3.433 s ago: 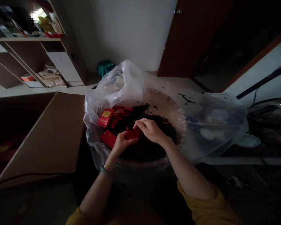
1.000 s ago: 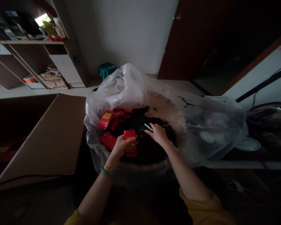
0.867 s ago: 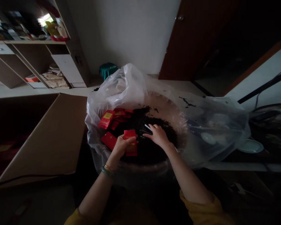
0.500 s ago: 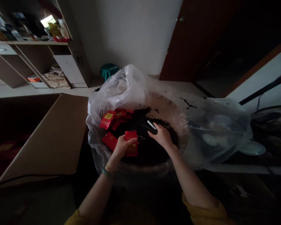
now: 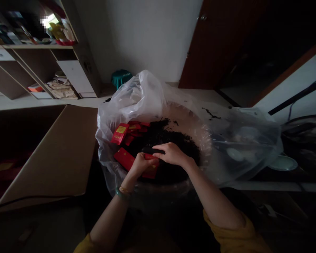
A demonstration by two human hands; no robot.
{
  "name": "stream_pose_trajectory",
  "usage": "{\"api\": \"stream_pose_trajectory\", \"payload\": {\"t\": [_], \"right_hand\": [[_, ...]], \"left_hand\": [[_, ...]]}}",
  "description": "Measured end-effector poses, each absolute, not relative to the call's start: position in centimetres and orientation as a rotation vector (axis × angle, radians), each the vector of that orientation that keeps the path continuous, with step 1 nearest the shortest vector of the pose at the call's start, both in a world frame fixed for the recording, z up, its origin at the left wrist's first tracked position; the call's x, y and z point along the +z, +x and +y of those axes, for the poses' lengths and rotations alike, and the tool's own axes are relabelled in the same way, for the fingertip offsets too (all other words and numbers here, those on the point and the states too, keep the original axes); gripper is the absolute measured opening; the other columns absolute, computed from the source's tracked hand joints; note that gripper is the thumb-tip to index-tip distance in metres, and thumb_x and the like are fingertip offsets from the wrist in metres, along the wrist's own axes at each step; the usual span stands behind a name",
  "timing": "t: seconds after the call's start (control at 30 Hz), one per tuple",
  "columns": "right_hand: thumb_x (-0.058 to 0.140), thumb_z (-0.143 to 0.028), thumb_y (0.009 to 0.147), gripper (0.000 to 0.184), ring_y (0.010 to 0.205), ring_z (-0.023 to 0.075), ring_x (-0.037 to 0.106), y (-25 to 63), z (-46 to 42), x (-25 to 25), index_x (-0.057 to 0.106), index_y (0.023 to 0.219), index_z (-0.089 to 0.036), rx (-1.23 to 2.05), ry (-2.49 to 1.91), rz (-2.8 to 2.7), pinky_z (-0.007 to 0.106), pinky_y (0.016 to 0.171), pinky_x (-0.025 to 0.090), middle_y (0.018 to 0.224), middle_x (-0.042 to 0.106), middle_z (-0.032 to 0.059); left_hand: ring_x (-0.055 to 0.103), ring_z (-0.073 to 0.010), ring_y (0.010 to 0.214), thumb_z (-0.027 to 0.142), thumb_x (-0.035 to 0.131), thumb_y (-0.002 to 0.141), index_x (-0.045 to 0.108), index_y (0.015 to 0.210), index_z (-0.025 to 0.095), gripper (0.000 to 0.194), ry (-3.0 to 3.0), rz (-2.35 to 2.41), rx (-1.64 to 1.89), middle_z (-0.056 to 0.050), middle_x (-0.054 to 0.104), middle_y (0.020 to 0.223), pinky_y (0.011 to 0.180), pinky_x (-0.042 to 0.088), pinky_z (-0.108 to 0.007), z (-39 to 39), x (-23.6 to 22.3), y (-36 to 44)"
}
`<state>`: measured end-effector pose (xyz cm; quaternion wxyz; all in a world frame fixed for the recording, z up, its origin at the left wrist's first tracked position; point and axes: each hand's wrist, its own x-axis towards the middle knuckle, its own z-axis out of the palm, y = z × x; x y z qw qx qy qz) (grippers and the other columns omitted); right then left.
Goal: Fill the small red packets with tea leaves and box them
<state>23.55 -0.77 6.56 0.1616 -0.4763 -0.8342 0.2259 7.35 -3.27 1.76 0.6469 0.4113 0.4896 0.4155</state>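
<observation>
Just below the frame's middle, my left hand pinches a rectangular red packet while my right hand grips a slim black tool at its upper end.

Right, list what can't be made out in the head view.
Head view:
Slim black tool: its right end, hidden by the right hand.
Flat red packet: its middle, behind the left hand.
Open brown cardboard box: its left side, cut off by the picture's edge.
</observation>
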Motion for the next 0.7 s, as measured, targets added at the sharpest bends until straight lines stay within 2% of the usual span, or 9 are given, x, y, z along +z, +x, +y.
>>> {"api": "stream_pose_trajectory", "payload": {"t": [0.23, 0.4, 0.7], "right_hand": [[0.063, -0.035, 0.084, 0.033, 0.101, 0.0232, 0.068, 23.5, -0.8, 6.3, 0.067, 0.115, -0.027, 0.592, -1.378, -2.388, 0.034, 0.089, 0.052, 0.11, 0.072, 0.0042], [0.068, -0.038, 0.08, 0.046, 0.107, 0.0248, 0.065, 24.3, -0.9, 6.5, 0.063, 0.122, -0.022, 0.676, -1.354, -2.328, 0.035, 0.093, 0.05, 0.117, 0.068, 0.0076], [0.066, -0.034, 0.082, 0.032, 0.1, 0.0232, 0.068, 24.3, -1.1, 6.7, 0.069, 0.113, -0.027, 0.647, -1.383, -2.325, 0.033, 0.091, 0.052, 0.108, 0.072, 0.0028]], "left_hand": [[0.052, -0.0088, 0.044, 0.031, 0.085, 0.043, 0.064, 0.053, 0.012, 0.031, 0.853, 1.103, 0.957, 0.002, 0.061, 0.049, 0.046, 0.04, -0.02, -3.3, 1.7, 7.8], [0.057, -0.0106, 0.049, 0.032, 0.087, 0.041, 0.069, 0.063, 0.011, 0.036, 0.846, 1.09, 0.993, -0.001, 0.067, 0.056, 0.052, 0.044, -0.021, -3.2, 1.7, 7.4], [0.058, -0.0114, 0.049, 0.031, 0.087, 0.042, 0.068, 0.067, 0.011, 0.037, 0.843, 1.106, 0.963, -0.001, 0.068, 0.058, 0.051, 0.046, -0.022, -3.4, 1.7, 7.2]]}}
